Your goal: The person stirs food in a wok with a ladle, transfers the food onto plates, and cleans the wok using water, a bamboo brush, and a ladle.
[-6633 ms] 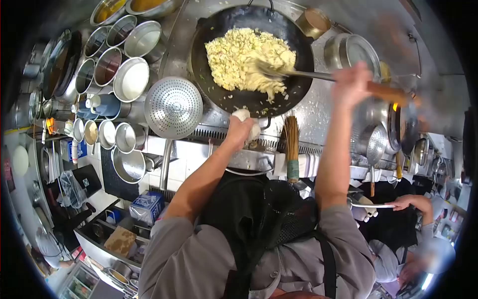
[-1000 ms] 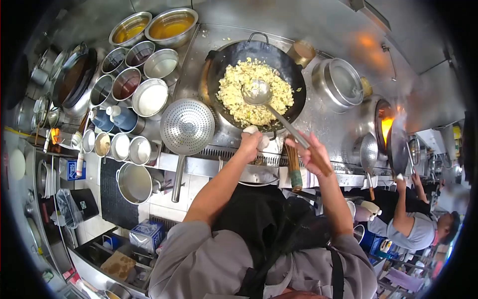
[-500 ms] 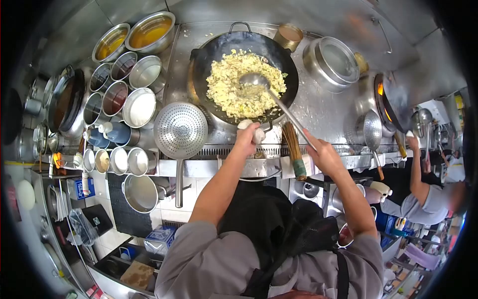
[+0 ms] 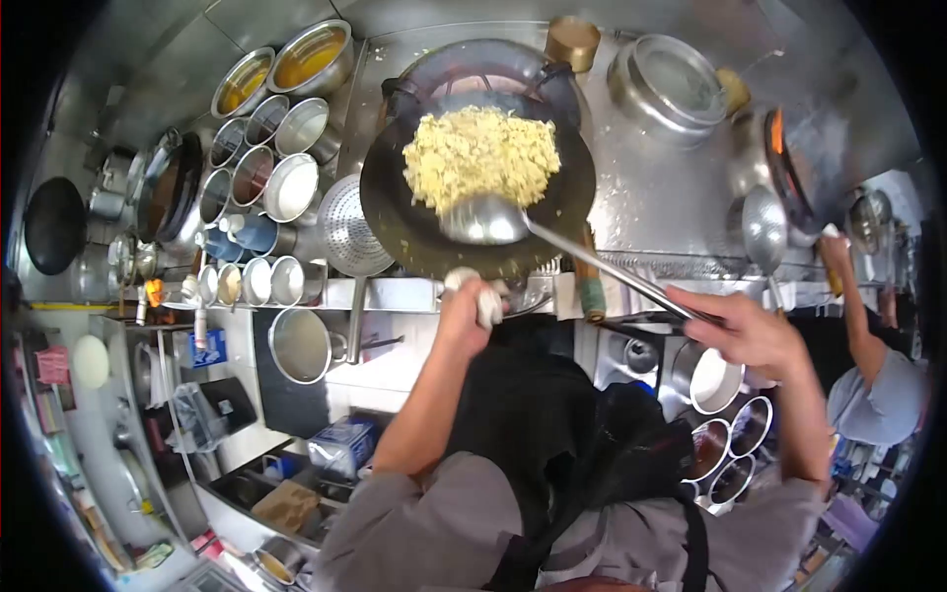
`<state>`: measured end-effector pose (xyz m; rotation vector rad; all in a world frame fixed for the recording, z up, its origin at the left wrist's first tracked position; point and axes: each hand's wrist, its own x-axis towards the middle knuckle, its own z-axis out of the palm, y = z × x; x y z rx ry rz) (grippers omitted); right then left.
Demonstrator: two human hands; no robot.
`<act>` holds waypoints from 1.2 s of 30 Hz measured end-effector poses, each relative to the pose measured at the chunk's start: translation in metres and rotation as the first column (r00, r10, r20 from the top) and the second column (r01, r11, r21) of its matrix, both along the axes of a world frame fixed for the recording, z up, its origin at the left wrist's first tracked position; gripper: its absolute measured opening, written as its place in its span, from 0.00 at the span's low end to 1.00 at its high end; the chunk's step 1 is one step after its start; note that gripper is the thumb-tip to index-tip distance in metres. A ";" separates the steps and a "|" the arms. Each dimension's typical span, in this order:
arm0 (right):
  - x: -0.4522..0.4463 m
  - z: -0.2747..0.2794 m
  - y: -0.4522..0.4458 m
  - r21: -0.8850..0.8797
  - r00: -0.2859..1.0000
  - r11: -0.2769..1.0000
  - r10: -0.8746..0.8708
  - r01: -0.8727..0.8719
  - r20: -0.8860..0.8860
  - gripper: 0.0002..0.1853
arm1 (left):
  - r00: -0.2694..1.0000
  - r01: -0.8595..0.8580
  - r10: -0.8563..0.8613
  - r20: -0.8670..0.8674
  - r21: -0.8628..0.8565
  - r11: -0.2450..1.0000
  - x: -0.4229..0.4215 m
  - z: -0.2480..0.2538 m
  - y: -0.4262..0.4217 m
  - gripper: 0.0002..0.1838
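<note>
My left hand (image 4: 466, 318) is closed on a white cloth (image 4: 488, 304) at the near rim of the black wok (image 4: 385, 187). The cloth hides the wok's handle there. Inside the wok lies a heap of yellow and white food (image 4: 483, 158), grainy like egg fried rice. My right hand (image 4: 745, 331) grips the long handle of a steel ladle (image 4: 488, 219). The ladle's bowl is at the near edge of the heap, slightly blurred. Below its handle, a bamboo wok brush (image 4: 589, 291) lies at the stove's front edge.
A perforated skimmer (image 4: 347, 227) rests left of the wok. Further left stand several seasoning pots (image 4: 292, 189) and bowls of yellow liquid (image 4: 311, 64). A lidded pot (image 4: 666, 89) and a tin can (image 4: 572, 44) stand behind. At right, another person (image 4: 873, 395) works near a flaming burner (image 4: 776, 133).
The wok has shifted toward me and tipped, showing the burner ring behind it. The ladle has come to the near side of the food, and my right hand has moved right and back.
</note>
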<state>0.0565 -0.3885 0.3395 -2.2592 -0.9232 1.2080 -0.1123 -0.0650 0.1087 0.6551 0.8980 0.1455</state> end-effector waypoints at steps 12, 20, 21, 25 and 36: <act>-0.028 -0.251 0.045 0.340 0.853 0.939 -0.140 -0.046 0.503 0.34 | 0.997 0.017 -0.028 0.072 0.138 0.990 -0.037 -0.143 -0.043 0.14; -0.019 -0.057 0.052 -0.119 0.860 0.914 -0.406 0.389 -0.309 0.29 | 0.986 0.050 -0.070 0.151 0.136 0.989 0.037 -0.057 0.026 0.06; -0.017 -0.044 0.046 -0.138 0.832 0.904 -0.427 0.405 -0.354 0.29 | 0.992 -0.009 -0.003 0.125 0.097 0.995 0.021 -0.060 0.018 0.09; -0.004 -0.004 0.044 -0.151 0.944 0.975 -0.197 0.161 -0.266 0.29 | 0.995 -0.019 0.018 0.102 0.004 1.000 -0.012 0.033 0.004 0.09; -0.055 -0.191 0.063 0.327 0.917 0.943 -0.179 0.057 0.356 0.35 | 0.984 0.085 -0.109 0.137 0.170 0.982 -0.035 -0.073 -0.004 0.13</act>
